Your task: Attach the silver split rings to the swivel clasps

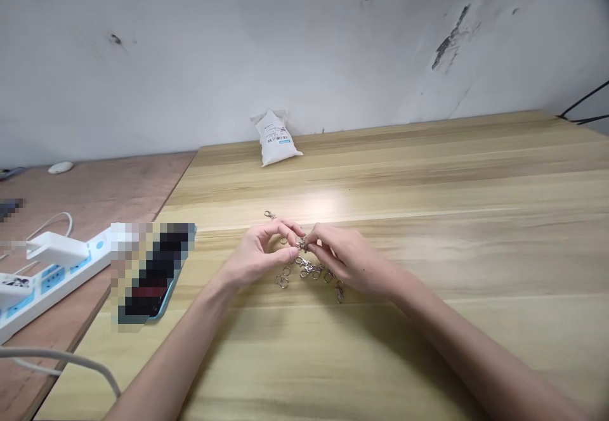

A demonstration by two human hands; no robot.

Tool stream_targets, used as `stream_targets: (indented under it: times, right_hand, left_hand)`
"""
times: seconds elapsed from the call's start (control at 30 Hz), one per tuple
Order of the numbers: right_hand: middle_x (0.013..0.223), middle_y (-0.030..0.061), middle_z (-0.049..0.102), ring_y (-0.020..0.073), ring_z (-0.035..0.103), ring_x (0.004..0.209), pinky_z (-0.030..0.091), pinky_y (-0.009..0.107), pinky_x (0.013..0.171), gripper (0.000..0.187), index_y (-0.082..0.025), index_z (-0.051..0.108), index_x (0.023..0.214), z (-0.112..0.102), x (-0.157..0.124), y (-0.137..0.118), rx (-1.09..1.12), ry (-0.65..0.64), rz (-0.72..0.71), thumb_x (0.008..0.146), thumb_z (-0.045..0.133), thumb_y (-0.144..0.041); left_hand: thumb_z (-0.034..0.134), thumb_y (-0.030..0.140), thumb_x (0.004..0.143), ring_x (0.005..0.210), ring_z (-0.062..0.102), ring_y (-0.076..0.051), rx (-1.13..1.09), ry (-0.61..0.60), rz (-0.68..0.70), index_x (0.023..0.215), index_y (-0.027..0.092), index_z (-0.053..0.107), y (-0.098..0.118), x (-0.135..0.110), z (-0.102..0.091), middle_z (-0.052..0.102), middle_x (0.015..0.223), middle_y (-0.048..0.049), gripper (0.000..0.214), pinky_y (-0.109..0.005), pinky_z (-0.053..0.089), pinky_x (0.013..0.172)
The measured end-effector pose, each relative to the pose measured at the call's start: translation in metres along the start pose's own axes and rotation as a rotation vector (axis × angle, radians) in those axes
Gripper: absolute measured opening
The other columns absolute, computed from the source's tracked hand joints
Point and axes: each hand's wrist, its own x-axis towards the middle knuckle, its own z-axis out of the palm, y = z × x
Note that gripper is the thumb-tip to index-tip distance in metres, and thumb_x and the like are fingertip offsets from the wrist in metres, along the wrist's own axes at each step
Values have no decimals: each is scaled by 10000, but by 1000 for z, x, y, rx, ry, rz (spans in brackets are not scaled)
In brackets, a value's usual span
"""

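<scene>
Noted metal fitting (pixel 303 244) pinched in left hand (pixel 257 253), right hand (pixel 349 253) grip; found rings (pixel 283 283), lobster clasps (pixel 339 293) left loose on tabletop (pixel 428 218); couldn't confirm number finished.

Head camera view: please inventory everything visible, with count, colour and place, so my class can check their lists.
Wall: one, whitish with dark marks, back
Light tabletop: one, yellowish wood, centre and right
Brown tabletop: one, reddish brown, left
Packet: one, white, by the wall
Rings and clasps: many, uncountable here, silvery, around the hands
Phone: one, dark, teal edge, pixelated, left
Power strip: one, white and blue, left
Chargers: two, white, at the power strip
Pale cables: several, whitish, left
Black cables: at least two, black, far right
Oval object: one, white, back left
Dark items: two, unclear, left edge
Left hand, right hand: two, bare, centre, fingertips at a silvery metal piece
</scene>
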Motion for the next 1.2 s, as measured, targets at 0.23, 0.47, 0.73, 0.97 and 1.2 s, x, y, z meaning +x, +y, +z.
stream_targets:
  times: [0.23, 0.47, 0.73, 0.97, 1.2]
  right_hand:
    - [912, 26, 600, 96, 493, 630, 317, 233, 570, 135, -187, 537, 908, -6, -1, 4, -125, -29, -41, 974, 420, -199]
    - [929, 32, 612, 85, 476, 592, 274, 239, 544, 184, -174, 551, 868, -7, 0, 4, -209, 51, -28, 981, 415, -219]
    - [947, 39, 614, 83, 466, 581, 292, 239, 558, 187, -173, 584, 917, 1, 1, 6, -166, 147, 54, 987, 425, -241]
    - [946, 64, 602, 138, 558, 735, 419, 262, 657, 184, -181, 583, 893, 1, 1, 6, -37, 176, 52, 980, 427, -224]
    - [1255, 140, 581, 273, 490, 1233, 430, 486, 965, 117, -191, 584, 916, 4, 1, 11, -176, 237, 13, 953, 474, -180]
  left_hand:
    - [699, 290, 815, 1115, 564, -232, 237, -100, 23, 777, 226, 689, 4, 1, -6, 619, 1104, -75, 75, -482, 413, 1045]
    - [663, 270, 856, 1065, 562, -219, 453, -85, 31, 802, 217, 681, 3, 1, 2, 627, 1025, -52, 77, -440, 424, 992]
    - [679, 296, 854, 1063, 571, -220, 543, 116, 140, 873, 208, 652, -7, 4, 7, 642, 1038, -58, 94, -417, 429, 968]
    - [643, 248, 887, 1098, 562, -216, 680, 57, 275, 1095, 261, 676, -8, 4, 5, 642, 1139, -59, 212, -406, 416, 972]
    - [641, 264, 890, 1158, 514, -247, 852, 135, 344, 898, 283, 740, -9, 2, -1, 652, 1164, -41, 101, -454, 377, 993]
